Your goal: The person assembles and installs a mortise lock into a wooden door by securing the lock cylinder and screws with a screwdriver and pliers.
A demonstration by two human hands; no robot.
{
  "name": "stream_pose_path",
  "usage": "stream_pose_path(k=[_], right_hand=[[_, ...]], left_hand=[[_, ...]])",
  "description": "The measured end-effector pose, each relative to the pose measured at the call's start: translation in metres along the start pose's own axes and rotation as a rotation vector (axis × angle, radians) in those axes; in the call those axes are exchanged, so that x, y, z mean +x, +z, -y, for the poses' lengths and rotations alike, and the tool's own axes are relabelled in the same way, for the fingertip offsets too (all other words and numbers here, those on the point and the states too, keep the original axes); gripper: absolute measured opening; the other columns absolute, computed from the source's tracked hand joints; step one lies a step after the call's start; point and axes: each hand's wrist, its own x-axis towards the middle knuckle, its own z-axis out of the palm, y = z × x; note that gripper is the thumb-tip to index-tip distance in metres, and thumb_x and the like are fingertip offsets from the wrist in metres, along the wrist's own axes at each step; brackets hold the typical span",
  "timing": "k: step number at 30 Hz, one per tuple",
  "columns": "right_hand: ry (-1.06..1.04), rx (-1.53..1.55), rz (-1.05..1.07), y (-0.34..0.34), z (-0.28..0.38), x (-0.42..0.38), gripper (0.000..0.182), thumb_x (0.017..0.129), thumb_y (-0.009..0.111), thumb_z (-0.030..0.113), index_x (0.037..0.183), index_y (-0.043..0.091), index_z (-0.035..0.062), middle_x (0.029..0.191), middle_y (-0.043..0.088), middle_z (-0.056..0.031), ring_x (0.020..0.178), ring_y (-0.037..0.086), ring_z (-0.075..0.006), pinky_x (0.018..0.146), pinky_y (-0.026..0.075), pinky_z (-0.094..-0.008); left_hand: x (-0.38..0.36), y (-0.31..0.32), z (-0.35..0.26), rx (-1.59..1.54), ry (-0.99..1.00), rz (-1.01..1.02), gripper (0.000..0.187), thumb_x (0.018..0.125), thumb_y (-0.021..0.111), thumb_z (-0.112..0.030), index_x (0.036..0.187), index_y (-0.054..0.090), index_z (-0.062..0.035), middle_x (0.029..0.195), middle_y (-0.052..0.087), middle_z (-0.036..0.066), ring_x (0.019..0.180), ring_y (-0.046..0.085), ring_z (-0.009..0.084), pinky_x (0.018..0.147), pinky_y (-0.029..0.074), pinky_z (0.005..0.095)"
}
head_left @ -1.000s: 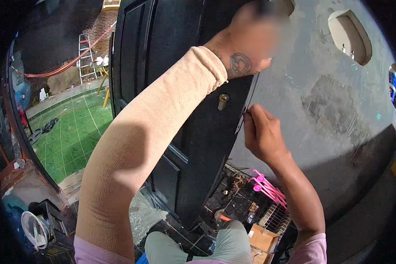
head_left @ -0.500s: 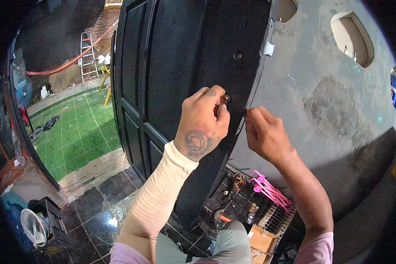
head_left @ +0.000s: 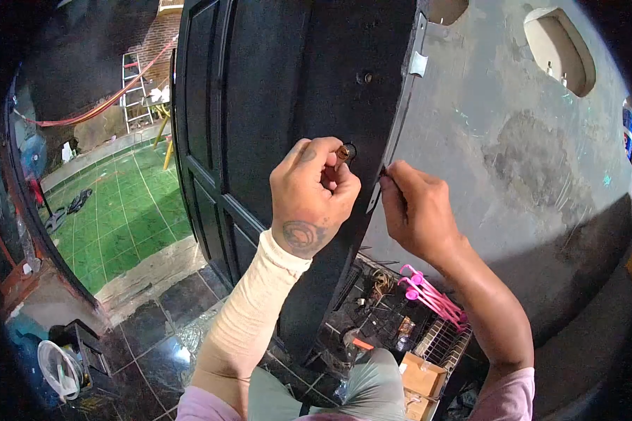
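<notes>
A black panelled door (head_left: 260, 91) stands in the middle, with a metal strip (head_left: 402, 105) along its edge. Between the thumb and index finger of my left hand (head_left: 312, 193) is a small brass lock cylinder (head_left: 343, 152), at a round hole in the door face. The fingers of my right hand (head_left: 420, 203) are pinched together at the door's edge, against the metal strip; whatever they hold is hidden. Higher on the door there is a smaller hole (head_left: 364, 77).
A grey wall (head_left: 491, 140) with niches rises at the right. Below lie pink plastic items (head_left: 432, 298), a wire rack (head_left: 439, 345), a cardboard box (head_left: 421, 375) and tools on dark tiles. At the left are a white bucket (head_left: 58, 370), a ladder (head_left: 135, 91) and green flooring (head_left: 119, 210).
The door and both hands appear slightly further left in view. The brass cylinder shows more clearly between my left fingers. My right hand stays at the door's edge.
</notes>
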Motion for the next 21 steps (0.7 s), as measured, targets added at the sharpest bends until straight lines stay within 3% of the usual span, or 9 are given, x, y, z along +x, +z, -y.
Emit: stream_pose_path(k=[4,7,13,16,21], right_hand=[[0.256,0.104,0.044,-0.002,0.011,0.004,0.014,0.096,0.055,0.009,0.087,0.054,-0.0020,0.062,0.053,-0.0258,0.062,0.060,-0.0456,0.058,0.045,-0.0500],[0.330,0.168,0.057,0.002,0.005,0.003,0.016,0.097,0.054,0.009,0.087,0.053,-0.0022,0.061,0.051,-0.0266,0.065,0.061,-0.0460,0.058,0.045,-0.0508],[-0.031,-0.101,-0.037,0.004,-0.008,-0.006,0.015,0.096,0.054,0.008,0.086,0.052,-0.0029,0.064,0.054,-0.0277,0.066,0.061,-0.0466,0.059,0.046,-0.0505],[0.008,-0.061,0.028,0.001,-0.009,-0.002,0.015,0.095,0.054,0.007,0.084,0.052,-0.0032,0.067,0.057,-0.0273,0.067,0.061,-0.0475,0.058,0.047,-0.0496],[0.338,0.240,0.087,0.004,-0.002,0.001,0.021,0.097,0.052,0.011,0.080,0.053,-0.0024,0.065,0.058,-0.0256,0.065,0.060,-0.0486,0.057,0.047,-0.0491]], left_hand=[[0.003,0.001,-0.006,0.034,-0.004,0.022,0.023,0.079,0.067,0.008,0.101,0.065,0.0019,0.085,0.062,0.008,0.071,0.065,0.0133,0.064,0.055,0.0250],[0.003,-0.001,-0.004,0.027,-0.006,0.030,0.025,0.080,0.067,0.007,0.104,0.066,0.0017,0.084,0.063,0.009,0.070,0.066,0.0145,0.063,0.055,0.0254],[0.004,0.003,-0.004,0.036,-0.013,0.043,0.024,0.081,0.068,0.005,0.105,0.069,0.0012,0.085,0.065,0.009,0.069,0.067,0.0143,0.061,0.055,0.0254],[0.006,0.006,-0.005,0.016,-0.016,0.047,0.022,0.081,0.068,0.004,0.104,0.069,0.0013,0.084,0.065,0.010,0.068,0.067,0.0143,0.061,0.055,0.0253],[0.005,0.010,0.001,0.006,0.073,-0.026,0.020,0.081,0.070,0.003,0.102,0.069,0.0008,0.082,0.066,0.010,0.066,0.066,0.0146,0.059,0.053,0.0260]])
